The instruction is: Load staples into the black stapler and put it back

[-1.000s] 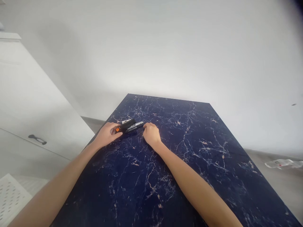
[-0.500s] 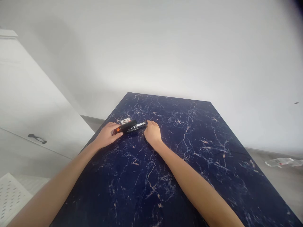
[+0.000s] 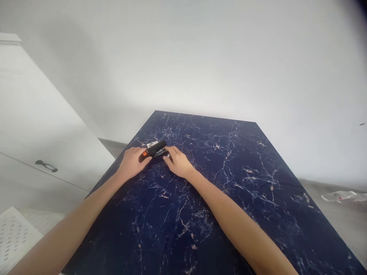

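Your right hand [image 3: 179, 162] is half open just left of the frame's centre, below mid-height, its fingers and thumb reaching around the right end of a metal rail [image 3: 159, 153] on a black stapler [image 3: 156, 148]. You seem to be touching that end, but whether you pinch it or only rest against it cannot be told. Half a second ago this hand was more bunched, set further right at the rail's tip, and more of the bright metal showed; now it has come left, closer to your other hand, with the thumb spread from the fingers and the rail's end mostly covered.

Your left hand [image 3: 132, 162], left of centre, stays curled around the stapler's left end, thumb on the near side and fingers on the far side, next to an orange part [image 3: 145, 153].

Behind the stapler, a small white packet [image 3: 151, 144] carries a dark printed mark, too small to read. All of this sits toward the left edge of your dark blue, marble-patterned bench [image 3: 200, 191]. A white cabinet [image 3: 51, 103] with a dark handle [image 3: 46, 166] fills the left of the frame, and clear plastic [image 3: 341, 196] lies at the far right.
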A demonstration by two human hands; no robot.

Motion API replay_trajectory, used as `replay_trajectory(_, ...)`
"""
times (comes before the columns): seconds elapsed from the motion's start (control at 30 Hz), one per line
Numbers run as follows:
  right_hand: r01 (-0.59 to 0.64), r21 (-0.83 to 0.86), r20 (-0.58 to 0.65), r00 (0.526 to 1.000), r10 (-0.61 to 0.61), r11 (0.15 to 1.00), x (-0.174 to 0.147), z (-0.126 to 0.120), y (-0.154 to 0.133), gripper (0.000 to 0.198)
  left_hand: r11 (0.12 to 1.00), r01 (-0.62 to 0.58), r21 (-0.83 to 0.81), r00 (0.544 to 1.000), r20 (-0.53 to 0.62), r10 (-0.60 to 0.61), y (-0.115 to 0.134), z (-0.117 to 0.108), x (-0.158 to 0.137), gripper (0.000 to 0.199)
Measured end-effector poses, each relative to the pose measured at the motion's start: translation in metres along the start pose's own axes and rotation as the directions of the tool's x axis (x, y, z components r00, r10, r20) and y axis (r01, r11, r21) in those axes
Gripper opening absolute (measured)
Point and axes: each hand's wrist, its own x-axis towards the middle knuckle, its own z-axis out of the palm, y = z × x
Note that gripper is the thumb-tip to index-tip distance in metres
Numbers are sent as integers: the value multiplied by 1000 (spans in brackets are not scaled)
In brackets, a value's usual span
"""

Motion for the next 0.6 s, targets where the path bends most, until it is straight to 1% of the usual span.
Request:
replay_trajectory(0.07, 14, 3, -27, 1000, -14, 1000, 0, -1, -1, 36, 998, 45, 32, 999, -21, -45, 6, 2, 0, 25)
replay_trajectory(0.13, -13, -57, -37, 999, 11, 998, 0, -2, -2, 31, 995, 82, 52, 996, -41, -80, 11, 4, -1, 24)
replay_trajectory(0.2, -36, -118, -12, 999, 35, 992, 1, -2, -2, 26, 992, 106, 70, 993, -58, -102, 15, 4, -3, 25)
replay_trajectory(0.27, 10, -133, 54, 999, -3, 991, 1, -2, -3, 24, 990, 116, 77, 991, -73, -111, 17, 4, -4, 24)
replay_trajectory(0.33, 95, -141, 126, 989, -78, 985, 0, -3, -3, 29, 993, 101, 65, 992, -77, -96, 17, 4, -5, 24)
replay_trajectory(0.4, 159, -178, 185, 975, -126, 971, -1, -2, -4, 38, 997, 66, 41, 996, -64, -64, 17, 4, -4, 24)
replay_trajectory(0.5, 163, -234, 212, 971, -113, 958, -3, -2, -5, 47, 1000, 4, 14, 1000, -18, -4, 14, 0, -2, 25)
replay_trajectory(0.6, 148, -232, 186, 977, -106, 961, -3, -1, -6, 45, 998, -62, 17, 995, 80, 60, 6, -10, -2, 31)
